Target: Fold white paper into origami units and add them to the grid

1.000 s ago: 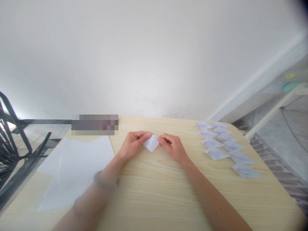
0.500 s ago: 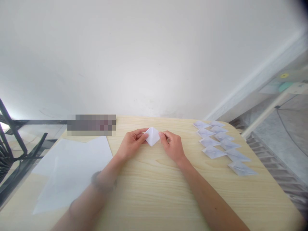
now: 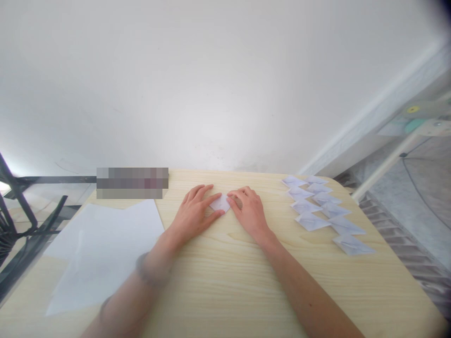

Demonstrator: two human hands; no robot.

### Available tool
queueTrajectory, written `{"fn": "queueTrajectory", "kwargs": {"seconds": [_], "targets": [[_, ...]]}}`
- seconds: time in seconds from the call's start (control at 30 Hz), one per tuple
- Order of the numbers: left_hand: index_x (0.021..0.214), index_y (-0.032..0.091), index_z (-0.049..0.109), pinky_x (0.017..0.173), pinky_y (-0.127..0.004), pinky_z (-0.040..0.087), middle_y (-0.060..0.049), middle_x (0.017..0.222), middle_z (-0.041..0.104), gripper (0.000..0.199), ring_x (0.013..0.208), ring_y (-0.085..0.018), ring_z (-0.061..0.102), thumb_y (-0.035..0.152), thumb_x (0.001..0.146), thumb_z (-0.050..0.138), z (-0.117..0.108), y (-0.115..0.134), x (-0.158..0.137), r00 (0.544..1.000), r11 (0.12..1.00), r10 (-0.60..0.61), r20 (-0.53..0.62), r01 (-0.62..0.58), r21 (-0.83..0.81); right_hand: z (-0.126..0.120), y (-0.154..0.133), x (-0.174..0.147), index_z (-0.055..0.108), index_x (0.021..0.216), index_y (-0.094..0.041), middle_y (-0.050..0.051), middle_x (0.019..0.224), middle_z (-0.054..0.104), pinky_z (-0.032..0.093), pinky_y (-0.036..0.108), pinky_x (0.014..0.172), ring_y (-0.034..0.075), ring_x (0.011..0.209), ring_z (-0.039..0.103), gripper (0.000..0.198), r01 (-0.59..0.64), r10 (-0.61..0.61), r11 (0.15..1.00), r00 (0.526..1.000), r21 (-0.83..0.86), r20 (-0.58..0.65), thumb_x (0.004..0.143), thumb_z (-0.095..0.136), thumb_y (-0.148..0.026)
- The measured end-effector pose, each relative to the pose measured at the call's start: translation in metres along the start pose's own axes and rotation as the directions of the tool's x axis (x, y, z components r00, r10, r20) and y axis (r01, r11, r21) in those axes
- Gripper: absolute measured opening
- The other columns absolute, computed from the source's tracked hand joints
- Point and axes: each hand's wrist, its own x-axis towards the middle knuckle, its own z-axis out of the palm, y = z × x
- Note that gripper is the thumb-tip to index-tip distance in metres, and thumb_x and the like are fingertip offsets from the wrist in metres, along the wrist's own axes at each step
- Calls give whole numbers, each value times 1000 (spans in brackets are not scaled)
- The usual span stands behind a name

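Observation:
A small folded white paper (image 3: 220,203) lies on the table at the middle, between my hands. My left hand (image 3: 195,209) rests over its left side with the fingers spread, index finger and thumb touching the paper. On the paper's right corner, my right hand (image 3: 248,209) has its thumb and index finger pinched together. Parts of the paper are hidden under the fingers. Several folded white paper pieces (image 3: 312,221) stand in two slanting rows to the right of my right hand.
Large white paper sheets (image 3: 102,249) lie overlapping at the table's left. Behind them is a blurred-out patch (image 3: 132,182). The wooden table (image 3: 225,281) meets a white wall (image 3: 225,94) at the back. Black metal bars (image 3: 21,206) stand beyond its left edge.
The folded paper has gone from being held up between both hands to lying flat on the table. My left fingers have spread out over it; my right hand still pinches its corner.

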Motion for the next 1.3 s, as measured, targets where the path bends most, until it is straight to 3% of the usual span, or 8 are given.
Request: {"fn": "queueTrajectory", "kwargs": {"seconds": [0.27,0.47,0.63,0.73,0.83,0.97,1.3], "targets": [[120,27,49,101,-45,28,-4,133,38,43,123,-27,27,45,82,43,1,2,0,999,999,-27,24,26,25,1,1,1,61,87,-23,4,86,57,37,34,78,19,84,51,14,-1,1,1000,1000,11,8,82,48,-28],[125,27,43,101,-45,27,-4,134,35,49,125,-27,25,50,81,42,-1,2,-1,999,1000,-17,49,16,20,-6,6,1,61,94,-28,1,92,55,37,32,81,16,88,51,18,108,-118,990,986,86,114,78,54,-30],[125,27,42,101,-45,27,-4,134,35,40,124,-26,25,38,87,35,0,-1,-1,998,999,-4,62,2,33,-7,7,1,63,91,-26,1,90,56,37,32,82,16,88,52,17,92,-105,989,988,115,114,77,56,-32],[126,23,40,100,-44,29,-7,130,39,41,122,-25,30,34,86,38,2,-1,0,1000,1000,-10,1,10,16,-6,5,1,61,92,-24,2,90,57,38,32,82,16,89,52,19,74,-84,991,992,112,91,75,58,-31],[121,17,42,95,-40,36,-9,120,46,40,114,-23,39,33,83,44,3,1,1,995,998,-67,-68,65,-24,-5,3,1,59,91,-22,2,90,57,39,32,81,16,89,52,17,66,-74,992,995,108,71,76,57,-30],[106,19,52,83,-38,44,-8,110,52,31,105,-24,45,36,82,44,1,5,1,986,991,-133,-100,133,-7,-3,3,-1,59,91,-21,4,90,56,41,32,77,17,86,53,19,41,-43,995,999,89,30,76,56,-32],[93,21,60,83,-37,42,-5,106,58,25,102,-24,48,38,83,44,-1,9,1,991,991,-67,-117,80,108,-5,-6,-3,63,82,-20,4,83,56,41,31,74,18,81,52,20,58,-58,994,998,-94,10,80,52,-37]]}}
